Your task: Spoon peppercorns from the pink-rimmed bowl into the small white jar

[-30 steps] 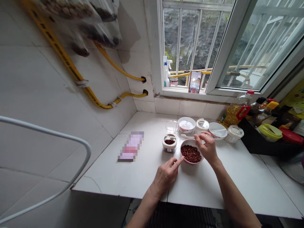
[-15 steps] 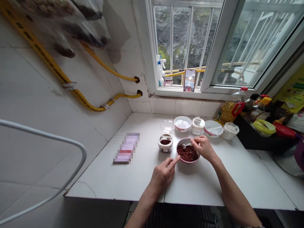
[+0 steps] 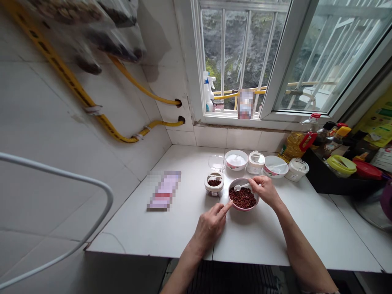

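Observation:
A bowl [image 3: 244,209] full of dark red dried bits stands on the white counter. My right hand [image 3: 266,191] pinches a small white spoon [image 3: 237,188] by its handle, and the spoon's head is over the bits in the bowl. The index finger of my left hand [image 3: 212,222] is stretched out and touches the bowl's near left rim; that hand holds nothing. Left of the bowl is an open white-rimmed jar [image 3: 214,188] with similar red bits inside. Behind the jar lies a clear lid [image 3: 217,162].
Along the back are a bowl of white grains [image 3: 236,160], a closed jar [image 3: 256,162], a bowl with a spoon [image 3: 275,167] and another jar [image 3: 297,170]. An oil bottle [image 3: 289,146] and a black rack [image 3: 321,175] stand right. A blurred flat object [image 3: 164,191] lies left.
My right hand has lifted the white spoon slightly, and its head now shows above the red bits. My left finger stays at the bowl's rim. The view has shifted slightly.

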Demonstrator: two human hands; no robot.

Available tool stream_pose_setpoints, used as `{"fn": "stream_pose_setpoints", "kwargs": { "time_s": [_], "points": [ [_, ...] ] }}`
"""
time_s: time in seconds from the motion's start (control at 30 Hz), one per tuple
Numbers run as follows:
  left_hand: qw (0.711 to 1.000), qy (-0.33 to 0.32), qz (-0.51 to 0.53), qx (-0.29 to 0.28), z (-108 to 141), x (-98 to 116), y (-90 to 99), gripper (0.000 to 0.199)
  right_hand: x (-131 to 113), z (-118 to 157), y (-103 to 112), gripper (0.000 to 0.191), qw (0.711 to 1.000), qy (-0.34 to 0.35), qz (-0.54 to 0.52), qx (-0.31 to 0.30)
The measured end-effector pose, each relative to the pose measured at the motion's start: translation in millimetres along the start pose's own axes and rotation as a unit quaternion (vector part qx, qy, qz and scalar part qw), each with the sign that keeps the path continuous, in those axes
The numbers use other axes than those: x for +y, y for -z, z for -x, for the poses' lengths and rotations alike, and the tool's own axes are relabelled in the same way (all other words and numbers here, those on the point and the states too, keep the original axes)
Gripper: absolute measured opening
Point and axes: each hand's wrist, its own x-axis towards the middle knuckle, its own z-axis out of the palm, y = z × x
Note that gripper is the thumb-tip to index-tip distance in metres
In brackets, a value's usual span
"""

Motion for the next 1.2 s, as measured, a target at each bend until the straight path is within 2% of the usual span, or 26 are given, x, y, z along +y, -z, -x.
{"fn": "stream_pose_setpoints", "kwargs": {
  "time_s": [0.3, 0.47, 0.63, 0.73, 0.9, 1.0, 1.1, 1.2],
  "points": [
    [1.000, 0.004, -0.001, 0.004, -0.8, 0.8, 1.0, 0.057, 1.7, 1.6, -1.6, 0.048, 0.998, -0.029, -0.051, -0.013],
    [1.000, 0.012, -0.011, 0.023, 2.1, -2.5, 3.2, 0.049, 3.9, 0.4, -1.2, 0.049, 0.995, -0.049, -0.090, -0.015],
    [0.995, 0.063, -0.067, 0.047, 7.6, -10.5, 11.5, 0.037, 5.3, -0.7, -0.8, 0.050, 0.990, -0.071, -0.121, -0.014],
    [0.988, 0.094, -0.110, 0.053, 14.0, -24.2, 22.2, 0.032, 4.8, -0.8, -0.1, 0.051, 0.990, -0.074, -0.123, -0.012],
    [0.959, 0.224, -0.165, 0.052, 24.0, -62.8, 44.2, 0.032, 3.6, -0.6, 0.3, 0.051, 0.987, -0.075, -0.144, -0.005],
    [0.947, 0.262, -0.178, 0.053, 25.0, -80.1, 47.6, 0.032, 5.4, -1.0, 0.4, 0.052, 0.984, -0.081, -0.161, 0.007],
    [0.948, 0.247, -0.194, 0.054, 23.4, -82.1, 43.2, 0.031, 6.9, -2.3, 0.7, 0.053, 0.980, -0.084, -0.177, 0.016],
    [0.971, 0.171, -0.158, 0.056, 20.3, -69.1, 38.6, 0.031, 2.3, -4.1, -1.7, 0.055, 0.975, -0.071, -0.204, 0.053]
  ]
}}
